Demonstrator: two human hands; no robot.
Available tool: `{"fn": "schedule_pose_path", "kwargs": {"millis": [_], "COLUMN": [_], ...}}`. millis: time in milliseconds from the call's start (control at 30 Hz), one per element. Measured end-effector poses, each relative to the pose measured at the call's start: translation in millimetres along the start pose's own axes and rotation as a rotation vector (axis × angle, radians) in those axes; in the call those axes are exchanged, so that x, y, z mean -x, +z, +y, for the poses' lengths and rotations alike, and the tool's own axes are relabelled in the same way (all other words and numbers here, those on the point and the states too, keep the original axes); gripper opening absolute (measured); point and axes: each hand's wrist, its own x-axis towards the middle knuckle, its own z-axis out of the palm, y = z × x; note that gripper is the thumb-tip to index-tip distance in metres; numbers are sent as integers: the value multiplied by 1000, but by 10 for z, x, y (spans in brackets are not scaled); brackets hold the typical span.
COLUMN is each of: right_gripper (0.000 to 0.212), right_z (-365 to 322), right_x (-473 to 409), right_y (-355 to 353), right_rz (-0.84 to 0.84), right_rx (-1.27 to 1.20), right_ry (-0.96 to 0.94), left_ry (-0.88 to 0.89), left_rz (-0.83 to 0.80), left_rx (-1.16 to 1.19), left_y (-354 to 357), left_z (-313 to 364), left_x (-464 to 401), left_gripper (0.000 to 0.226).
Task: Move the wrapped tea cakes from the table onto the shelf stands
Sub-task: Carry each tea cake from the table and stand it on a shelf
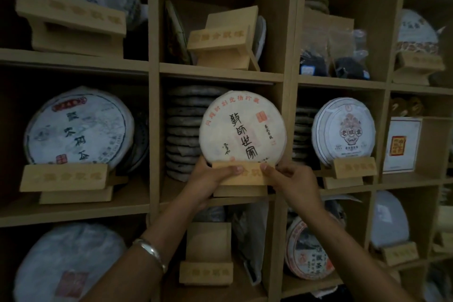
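Hands (250, 179) gripping stand (241, 176), cake (241, 127) aboard

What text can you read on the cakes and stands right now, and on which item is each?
"老班章": the wrapped tea cake in the cubby right of centre.
Large black brush characters, red arc and red seal: the centre tea cake on the stand gripped by the left hand and right hand; too stylised to read surely.
Engraved stand fronts, white box seal, other wrappers: too blurred.
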Motion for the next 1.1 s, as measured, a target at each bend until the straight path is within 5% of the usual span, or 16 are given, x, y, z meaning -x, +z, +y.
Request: {"fn": "schedule_pose_path", "kwargs": {"millis": [133,533,733,967,1100], "right_gripper": [41,37,31,35,38], "right_z": [15,48,44,71,85], "right_x": [25,79,75,97,133], "right_y": [12,30,46,91,109], "right_rz": [-5,-68,-113,-153,-132], "right_rx": [30,-3,-16,1,-8], "right_ry": [58,142,132,102,100], "left_ry": [17,25,-8,29,22], "left_rz": [15,71,78,-5,-48], "left_rx": [-31,-19,-43,-23,-15], "left_y": [12,-7,-98,-190,-205], "left_z": [11,33,80,86,96], "left_x": [24,56,106,162,134], "left_gripper": [68,44,73,45,54]}}
